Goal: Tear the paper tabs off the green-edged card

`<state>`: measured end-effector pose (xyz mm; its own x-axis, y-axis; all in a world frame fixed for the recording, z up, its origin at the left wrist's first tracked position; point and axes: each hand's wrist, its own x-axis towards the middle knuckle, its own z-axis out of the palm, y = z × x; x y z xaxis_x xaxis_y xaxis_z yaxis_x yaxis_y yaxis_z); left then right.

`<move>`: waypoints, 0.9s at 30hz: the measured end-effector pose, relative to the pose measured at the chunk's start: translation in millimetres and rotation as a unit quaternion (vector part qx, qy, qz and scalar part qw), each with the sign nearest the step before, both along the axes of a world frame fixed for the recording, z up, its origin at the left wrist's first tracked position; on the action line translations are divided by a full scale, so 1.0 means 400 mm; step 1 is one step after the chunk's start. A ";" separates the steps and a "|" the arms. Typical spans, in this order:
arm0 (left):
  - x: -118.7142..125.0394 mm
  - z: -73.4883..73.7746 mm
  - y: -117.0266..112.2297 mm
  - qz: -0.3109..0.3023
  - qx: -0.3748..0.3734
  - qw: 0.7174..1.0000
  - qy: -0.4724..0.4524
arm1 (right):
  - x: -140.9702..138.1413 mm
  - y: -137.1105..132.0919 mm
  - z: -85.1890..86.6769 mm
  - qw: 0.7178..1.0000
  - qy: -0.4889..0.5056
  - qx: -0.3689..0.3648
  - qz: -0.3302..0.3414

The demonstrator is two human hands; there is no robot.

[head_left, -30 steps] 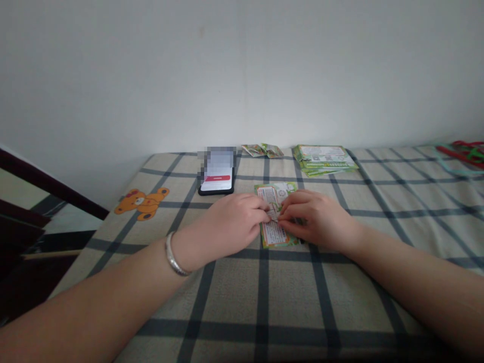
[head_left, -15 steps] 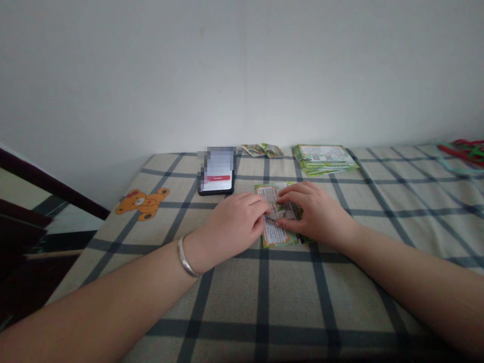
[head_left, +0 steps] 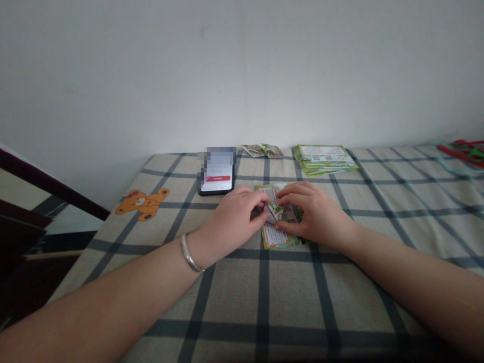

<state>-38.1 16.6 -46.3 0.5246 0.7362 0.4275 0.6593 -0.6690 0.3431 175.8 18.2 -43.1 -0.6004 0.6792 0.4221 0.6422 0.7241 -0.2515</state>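
My left hand, with a silver bangle at the wrist, pinches the left side of a small folded piece of printed paper. On its other side, my right hand grips the same piece between curled fingers and thumb. Part of the piece is hidden by the fingers. Beneath both hands, a green-edged printed leaflet lies flat on the checked tablecloth; my right hand covers much of it.
A phone with a lit screen lies beyond my left hand. Near the wall are small folded papers and a stack of leaflets. A bear picture is at left, a red and green item at far right.
My left fingers and thumb have parted a little and shifted slightly, so more of the folded paper shows between my hands. My right hand has barely moved.
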 end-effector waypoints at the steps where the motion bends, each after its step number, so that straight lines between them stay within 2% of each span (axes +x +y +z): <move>1: 0.001 0.003 -0.001 0.001 -0.004 1.000 -0.010 | 0.000 0.000 0.001 1.000 0.002 -0.004 0.010; 6: 0.005 0.010 -0.003 0.007 -0.019 0.999 -0.046 | -0.003 0.001 0.008 0.998 0.017 -0.026 0.047; 14: 0.007 0.013 -0.010 -0.010 0.024 0.993 -0.119 | -0.011 -0.001 0.006 0.998 0.060 -0.009 0.017; 19: 0.008 0.024 -0.015 -0.044 0.014 0.992 -0.121 | -0.013 -0.003 0.005 0.995 0.099 0.019 0.016; 27: 0.004 0.037 -0.027 -0.079 0.049 0.990 -0.109 | -0.013 -0.019 0.017 0.994 0.065 0.090 0.022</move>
<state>-36.6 5.9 -31.3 0.5177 0.6023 0.6076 0.4620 -0.7946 0.3940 170.4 10.6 -36.2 -0.5605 0.5591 0.6109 0.5788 0.7921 -0.1939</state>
